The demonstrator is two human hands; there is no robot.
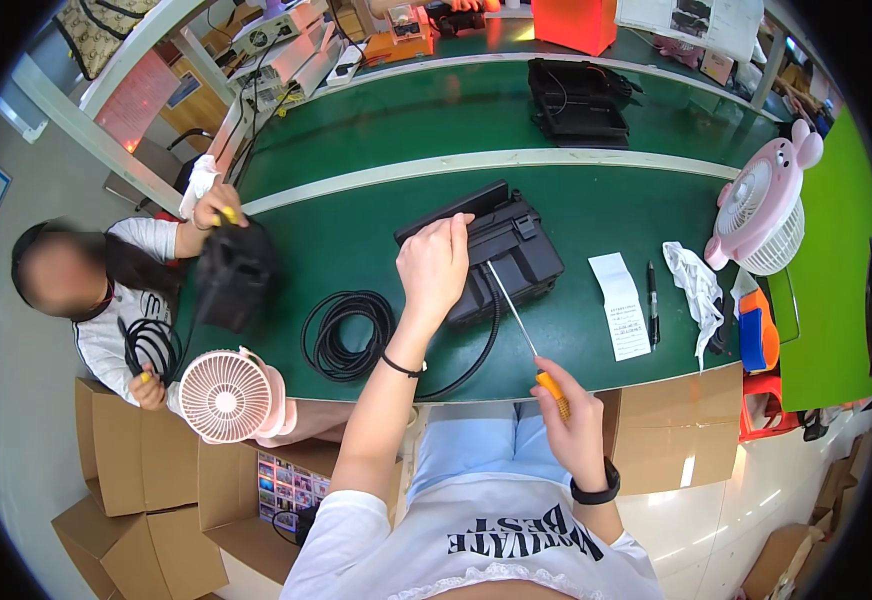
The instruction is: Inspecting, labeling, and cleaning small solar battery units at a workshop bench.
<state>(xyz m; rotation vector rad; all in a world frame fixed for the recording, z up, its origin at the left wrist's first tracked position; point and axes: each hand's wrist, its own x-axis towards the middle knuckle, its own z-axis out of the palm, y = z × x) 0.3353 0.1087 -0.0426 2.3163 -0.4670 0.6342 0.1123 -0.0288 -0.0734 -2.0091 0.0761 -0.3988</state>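
My left hand (434,255) grips the upper left part of a black plastic case (523,247) lying on the green bench (348,215), its fingers curled and partly hidden behind it. My right hand (570,420) holds a screwdriver with a yellow handle (550,385); its long metal shaft reaches up to the case's near side, where the tip's exact contact is too small to make out. A black corrugated cable (491,330) runs from the case to the front edge. A loose coil of black cable (351,358) lies left of my left forearm.
A co-worker (121,300) at left holds a black case (231,275) and coiled cable. Around me are a pink fan (224,398), rabbit-shaped fan (756,205), paper slip (617,305), pen (653,300), crumpled white cloth (693,290), open black case (576,100) and cardboard boxes (671,420).
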